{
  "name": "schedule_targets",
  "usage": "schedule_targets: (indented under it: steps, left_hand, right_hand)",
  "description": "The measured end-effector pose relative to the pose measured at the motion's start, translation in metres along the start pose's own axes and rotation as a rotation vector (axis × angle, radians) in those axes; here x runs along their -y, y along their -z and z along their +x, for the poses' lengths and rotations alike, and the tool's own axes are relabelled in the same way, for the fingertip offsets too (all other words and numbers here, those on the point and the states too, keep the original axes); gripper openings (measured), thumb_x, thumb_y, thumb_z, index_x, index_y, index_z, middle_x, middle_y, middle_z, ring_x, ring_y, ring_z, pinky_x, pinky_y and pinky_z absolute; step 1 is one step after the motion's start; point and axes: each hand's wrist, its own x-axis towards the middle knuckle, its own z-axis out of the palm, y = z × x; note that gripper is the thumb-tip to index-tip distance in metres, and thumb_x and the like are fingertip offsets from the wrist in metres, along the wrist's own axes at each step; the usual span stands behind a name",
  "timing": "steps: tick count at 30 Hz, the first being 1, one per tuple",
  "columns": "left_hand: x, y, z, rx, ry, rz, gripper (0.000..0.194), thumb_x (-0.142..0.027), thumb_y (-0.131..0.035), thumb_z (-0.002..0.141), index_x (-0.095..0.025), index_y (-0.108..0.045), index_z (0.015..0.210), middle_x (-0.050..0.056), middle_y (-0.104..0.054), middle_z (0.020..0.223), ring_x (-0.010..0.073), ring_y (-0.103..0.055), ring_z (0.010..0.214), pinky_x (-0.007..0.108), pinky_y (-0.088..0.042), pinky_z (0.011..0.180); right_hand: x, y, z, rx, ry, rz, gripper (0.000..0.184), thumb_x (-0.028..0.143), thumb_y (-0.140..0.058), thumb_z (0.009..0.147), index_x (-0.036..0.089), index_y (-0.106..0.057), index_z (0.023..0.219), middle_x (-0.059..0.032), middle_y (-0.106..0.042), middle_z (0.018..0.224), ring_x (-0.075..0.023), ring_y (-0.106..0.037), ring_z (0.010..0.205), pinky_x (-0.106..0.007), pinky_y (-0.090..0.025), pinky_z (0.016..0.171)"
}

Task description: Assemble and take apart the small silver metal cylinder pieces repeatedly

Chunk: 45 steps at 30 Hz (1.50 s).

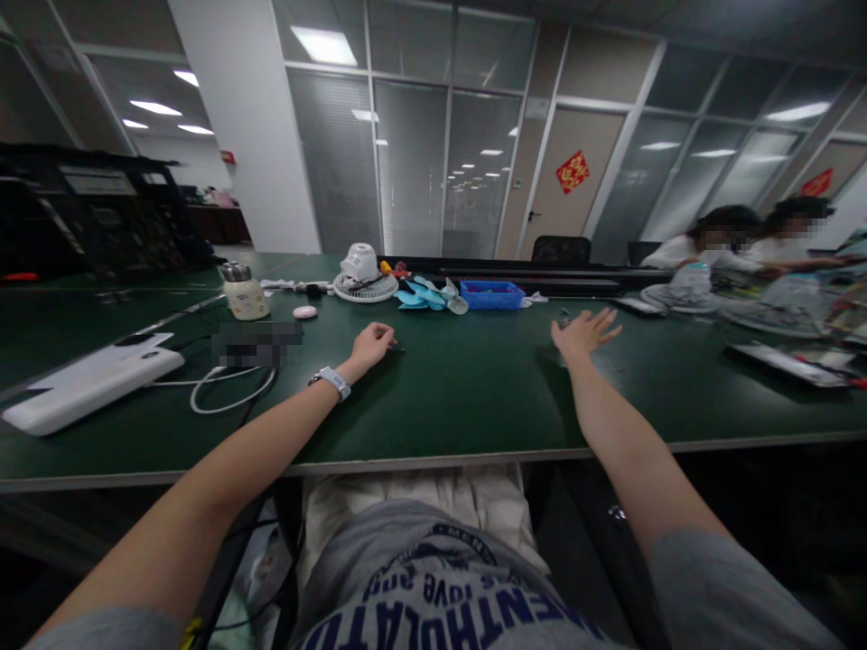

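Observation:
My left hand [374, 346] is low over the green table [467, 397], its fingers curled together. A small dark tip shows beside the fingertips, but I cannot make out what it is. On the other side, my right hand [583, 332] is spread with its fingers apart. A small dark metallic piece [564, 318] shows by its thumb; whether they touch is unclear. Farther back, between the hands, lie light-blue fan blades [424, 294] and a blue plastic basket [492, 294] with small things in it. To their left a white fan [360, 271] rests on its round grille.
At left are a flask [244, 293], a pink oval case [304, 312], a white cable [234, 395] and a long white device [95, 390]. Dark bars [542, 275] run along the back. Two people [731, 239] sit at right near other fan parts and a dark tray [786, 366].

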Motion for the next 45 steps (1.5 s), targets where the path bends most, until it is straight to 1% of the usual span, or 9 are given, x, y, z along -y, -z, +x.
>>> schedule_targets:
  steps: [4, 7, 11, 15, 21, 28, 34, 39, 45]
  left_hand:
    - [-0.003, 0.001, -0.001, -0.091, 0.045, -0.014, 0.024, -0.028, -0.053, 0.085, -0.017, -0.058, 0.106, 0.006, -0.073, 0.084, 0.0151, -0.067, 0.069, 0.025, -0.05, 0.067]
    - [-0.005, 0.003, -0.003, -0.139, 0.063, -0.034, 0.023, -0.022, -0.046, 0.086, -0.016, -0.058, 0.105, 0.006, -0.073, 0.084, 0.0143, -0.067, 0.068, 0.025, -0.05, 0.067]
    - [-0.006, 0.004, -0.003, -0.155, 0.037, -0.018, 0.025, -0.02, -0.042, 0.086, -0.017, -0.06, 0.101, 0.005, -0.073, 0.082, 0.0145, -0.066, 0.068, 0.025, -0.05, 0.066]
    - [-0.003, 0.002, -0.002, -0.161, 0.014, 0.003, 0.024, -0.022, -0.043, 0.085, -0.018, -0.062, 0.099, 0.005, -0.073, 0.081, 0.0149, -0.067, 0.067, 0.026, -0.05, 0.068]
    - [-0.002, 0.001, -0.001, -0.143, 0.02, 0.019, 0.023, -0.023, -0.044, 0.084, -0.018, -0.062, 0.098, 0.005, -0.073, 0.079, 0.0152, -0.067, 0.067, 0.026, -0.051, 0.068]
    - [-0.003, 0.002, -0.002, -0.104, 0.023, 0.002, 0.023, -0.025, -0.046, 0.084, -0.018, -0.062, 0.099, 0.004, -0.072, 0.076, 0.0156, -0.068, 0.069, 0.025, -0.05, 0.066]
    - [-0.007, 0.003, -0.006, -0.097, 0.016, 0.011, 0.019, -0.024, -0.049, 0.083, -0.019, -0.063, 0.095, 0.004, -0.072, 0.073, 0.0163, -0.068, 0.067, 0.027, -0.051, 0.069]
    - [-0.01, 0.003, -0.007, -0.096, 0.058, -0.001, 0.019, -0.021, -0.052, 0.081, -0.018, -0.058, 0.099, 0.004, -0.071, 0.072, 0.0158, -0.068, 0.066, 0.026, -0.052, 0.066]
    - [-0.009, 0.002, -0.007, -0.095, 0.065, -0.019, 0.022, -0.02, -0.051, 0.081, -0.018, -0.054, 0.102, 0.004, -0.07, 0.072, 0.0155, -0.068, 0.064, 0.025, -0.051, 0.064]
  right_hand:
    - [0.06, 0.03, -0.029, -0.009, 0.328, 0.198, 0.059, 0.047, -0.049, 0.089, 0.01, -0.046, 0.135, -0.0227, -0.023, 0.154, -0.0368, -0.015, 0.142, -0.064, -0.014, 0.108]
    - [0.116, 0.045, -0.075, 0.251, 0.699, 0.382, 0.052, 0.048, -0.043, 0.093, 0.018, -0.052, 0.134, -0.0156, -0.04, 0.148, -0.0316, -0.03, 0.138, -0.055, -0.018, 0.111]
    - [0.165, 0.05, -0.139, 0.62, 1.107, 0.503, 0.051, 0.052, -0.04, 0.095, 0.029, -0.05, 0.139, -0.0058, -0.036, 0.153, -0.0271, -0.026, 0.142, -0.052, -0.018, 0.113]
    - [0.185, 0.044, -0.165, 0.754, 1.229, 0.57, 0.045, 0.042, -0.044, 0.096, 0.031, -0.049, 0.14, -0.0027, -0.041, 0.15, -0.024, -0.03, 0.141, -0.047, -0.025, 0.111]
    - [0.199, 0.042, -0.172, 0.662, 1.115, 0.671, 0.031, 0.024, -0.055, 0.091, 0.03, -0.069, 0.118, -0.0004, -0.072, 0.11, -0.0198, -0.062, 0.106, -0.034, -0.04, 0.096]
    - [0.151, 0.052, -0.114, 0.303, 1.034, 0.497, 0.028, 0.021, -0.052, 0.093, 0.027, -0.07, 0.114, -0.004, -0.073, 0.099, -0.0193, -0.062, 0.092, -0.04, -0.027, 0.104]
    - [0.043, 0.039, 0.007, -0.055, 0.392, 0.285, 0.028, 0.025, -0.047, 0.093, 0.019, -0.068, 0.111, -0.0105, -0.072, 0.095, -0.024, -0.059, 0.094, -0.042, -0.024, 0.1]
    - [-0.015, 0.019, 0.031, 0.028, 0.191, 0.213, 0.029, 0.026, -0.042, 0.094, 0.019, -0.068, 0.102, -0.0091, -0.072, 0.09, -0.0225, -0.057, 0.089, -0.044, -0.02, 0.098]
    - [-0.021, 0.003, 0.03, 0.136, 0.134, 0.197, 0.028, 0.029, -0.044, 0.092, 0.019, -0.07, 0.096, -0.0097, -0.072, 0.089, -0.0231, -0.055, 0.085, -0.045, -0.021, 0.093]
